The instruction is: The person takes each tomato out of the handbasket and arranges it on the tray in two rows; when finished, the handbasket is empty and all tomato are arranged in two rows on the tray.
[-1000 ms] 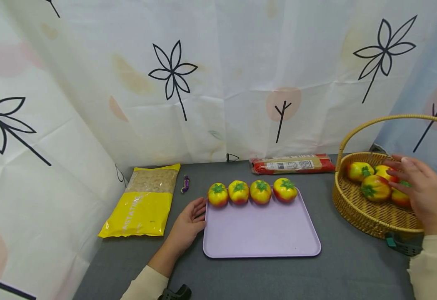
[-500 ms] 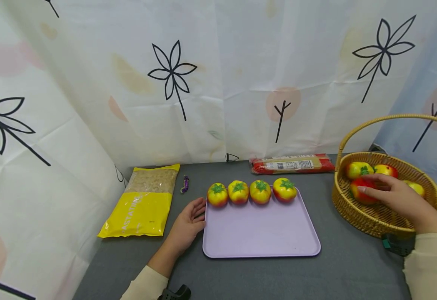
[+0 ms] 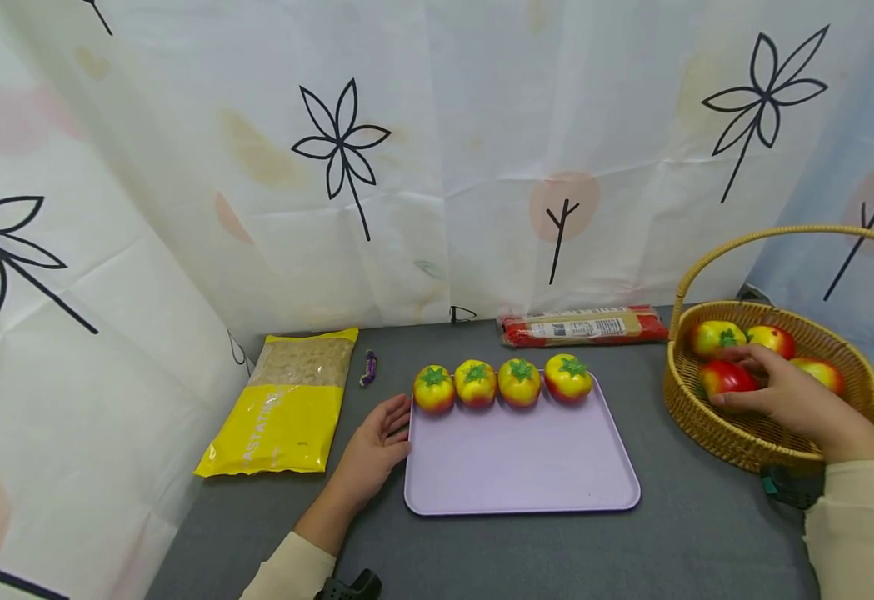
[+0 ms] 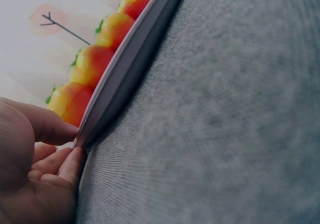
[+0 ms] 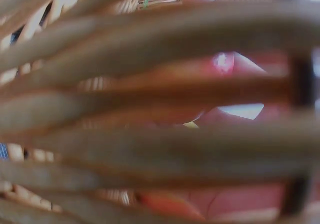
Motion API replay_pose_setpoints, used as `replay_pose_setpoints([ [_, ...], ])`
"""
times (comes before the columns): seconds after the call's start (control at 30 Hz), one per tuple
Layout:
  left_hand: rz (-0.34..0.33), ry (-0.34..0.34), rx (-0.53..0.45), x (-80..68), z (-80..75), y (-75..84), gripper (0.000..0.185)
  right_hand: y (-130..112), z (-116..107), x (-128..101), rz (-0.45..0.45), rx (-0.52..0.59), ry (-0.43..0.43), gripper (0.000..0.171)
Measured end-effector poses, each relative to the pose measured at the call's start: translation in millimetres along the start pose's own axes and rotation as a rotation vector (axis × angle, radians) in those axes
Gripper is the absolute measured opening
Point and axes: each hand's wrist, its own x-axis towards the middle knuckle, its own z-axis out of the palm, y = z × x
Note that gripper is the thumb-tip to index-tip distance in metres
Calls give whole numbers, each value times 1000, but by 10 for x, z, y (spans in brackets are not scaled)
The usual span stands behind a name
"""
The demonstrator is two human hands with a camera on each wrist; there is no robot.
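In the head view my right hand (image 3: 800, 398) is inside a wicker basket (image 3: 736, 437) at the right, its fingers and thumb round a red tomato-like fruit (image 3: 726, 377). Several more such fruits (image 3: 717, 337), yellow and red, lie about it in the basket. Wicker strands blur most of the right wrist view. My left hand (image 3: 378, 440) rests at the left edge of a lilac tray (image 3: 522, 467), fingers loosely bent. Up close in the left wrist view, its fingertips touch the tray's rim (image 4: 107, 77). Along the tray's far edge stands a row of yellow-and-red fruits (image 3: 519, 383) with green leafy tops.
A yellow-and-clear bag (image 3: 287, 408) of dry food lies left of the tray, with a small purple wrapped sweet (image 3: 368, 368) beside it. Behind the tray lies a long red-and-clear packet (image 3: 582, 327). The basket's tall handle (image 3: 789, 232) arches over the basket. Patterned cloth hangs behind and at the sides.
My right hand has come leftward and down within the basket and taken hold of the red fruit at the front. The left hand has stayed at the tray's edge.
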Motion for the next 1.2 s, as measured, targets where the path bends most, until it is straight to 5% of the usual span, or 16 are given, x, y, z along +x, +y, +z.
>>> replay_pose_setpoints([
  [0.2, -1, 2, -1, 1, -7, -6, 73, -43, -15, -14, 1, -19, 32, 79],
  [0.47, -8, 3, -6, 6, -12, -24, 73, -92, -4, -34, 32, 91, 129, 88],
  [0.73, -5, -2, -9, -3, -8, -6, 72, -175, 50, -79, -78, 398, 195, 60],
  [0.97, 4, -5, -6, 8, -7, -9, 72, -257, 52, -74, -279, 814, 122, 60],
  [1.2, 1, -9, -13, 4, -9, -16, 72, -417, 91, -56, -333, 865, 116, 61],
])
